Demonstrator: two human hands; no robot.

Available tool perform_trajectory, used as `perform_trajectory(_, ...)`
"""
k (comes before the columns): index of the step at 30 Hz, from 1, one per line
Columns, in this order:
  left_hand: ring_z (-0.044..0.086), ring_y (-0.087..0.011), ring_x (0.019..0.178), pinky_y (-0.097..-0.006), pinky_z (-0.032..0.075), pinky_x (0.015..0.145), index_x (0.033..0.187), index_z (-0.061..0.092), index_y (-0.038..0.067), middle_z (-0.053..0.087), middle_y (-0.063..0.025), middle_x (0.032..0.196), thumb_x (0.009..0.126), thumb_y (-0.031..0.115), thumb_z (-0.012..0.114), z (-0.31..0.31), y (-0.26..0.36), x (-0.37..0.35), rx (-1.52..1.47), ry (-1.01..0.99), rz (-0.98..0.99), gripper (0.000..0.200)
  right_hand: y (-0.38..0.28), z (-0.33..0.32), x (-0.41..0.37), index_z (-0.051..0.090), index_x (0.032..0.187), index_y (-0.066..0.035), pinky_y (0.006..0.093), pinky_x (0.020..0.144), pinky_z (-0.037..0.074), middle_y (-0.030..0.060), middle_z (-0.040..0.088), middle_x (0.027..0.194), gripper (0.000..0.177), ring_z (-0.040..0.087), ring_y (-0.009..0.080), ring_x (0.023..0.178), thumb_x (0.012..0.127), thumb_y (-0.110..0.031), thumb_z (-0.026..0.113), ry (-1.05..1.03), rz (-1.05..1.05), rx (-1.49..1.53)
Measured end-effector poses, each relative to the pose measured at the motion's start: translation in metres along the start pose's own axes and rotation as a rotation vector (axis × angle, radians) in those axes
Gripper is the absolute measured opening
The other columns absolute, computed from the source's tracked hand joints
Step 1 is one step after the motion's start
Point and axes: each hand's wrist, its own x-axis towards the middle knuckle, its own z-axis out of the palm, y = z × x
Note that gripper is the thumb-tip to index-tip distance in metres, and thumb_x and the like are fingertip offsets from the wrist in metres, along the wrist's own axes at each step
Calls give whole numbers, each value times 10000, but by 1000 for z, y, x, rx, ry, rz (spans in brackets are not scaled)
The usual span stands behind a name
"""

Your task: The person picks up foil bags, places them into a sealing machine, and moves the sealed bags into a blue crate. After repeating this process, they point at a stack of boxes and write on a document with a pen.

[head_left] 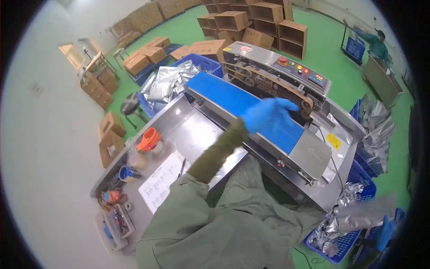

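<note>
My left hand (270, 114), in a blue glove with a green sleeve, reaches out over the blue conveyor belt (224, 96) of a steel band-sealing machine (277, 71). Its fingers are spread and nothing is in it. At the lower right my right hand (386, 232), also in a blue glove, grips a silver foil pouch (360, 216), which is blurred. The pouch hangs just above a blue crate (342, 244) that holds more foil pouches.
Blue crates of foil pouches stand behind the belt (172, 80) and at the right (376, 127). A paper sheet (161, 181), an orange tape dispenser (149, 139) and small tools lie on the steel table (197, 134). Cardboard boxes (264, 20) are stacked behind. Another person (378, 45) works far right.
</note>
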Motion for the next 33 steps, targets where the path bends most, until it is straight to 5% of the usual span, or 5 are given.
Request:
perform_trajectory(3, 591, -254, 955, -362, 475, 815, 1236, 451, 16, 600, -181, 1047, 869, 417, 479, 43, -21, 41, -65, -35, 6, 544, -79, 1, 22, 448, 1270, -28, 316, 944, 364, 134, 467, 1219, 378, 465, 199, 1080, 909, -143, 439, -17, -284, 63)
perform_trajectory(7, 415, -313, 1205, -343, 315, 1008, 1315, 304, -50, 408, -220, 1308, 806, 471, 569, 78, -41, 92, 905, 237, 343, 776, -316, 58, -10, 550, 1185, -44, 273, 770, 409, 67, 536, 1043, 356, 497, 142, 812, 891, -217, 445, -17, -245, -21)
perform_trajectory(10, 474, -247, 1141, -322, 369, 947, 1285, 383, -4, 487, -191, 1236, 887, 372, 474, 71, -67, 107, 472, 294, 407, 555, -361, 112, 23, 625, 907, -34, 218, 502, 377, -47, 539, 626, 190, 471, 48, 560, 861, -210, 571, -205, -232, 176)
perform_trajectory(21, 557, -81, 753, -225, 463, 691, 867, 577, 38, 616, -35, 840, 758, 4, 673, 67, -72, 88, 22, 549, 508, 149, -328, 213, 27, 635, 987, -3, 246, 669, 456, 36, 638, 821, 228, 546, 88, 735, 796, -128, 651, -228, -493, 414)
perform_trajectory(33, 496, -64, 633, -229, 416, 564, 778, 607, 35, 573, 17, 698, 857, 351, 575, 56, -65, 90, 488, 230, 389, 327, -312, 242, 40, 543, 1051, 32, 320, 731, 454, 51, 626, 873, 364, 567, 180, 807, 919, -299, 470, -67, -608, 405)
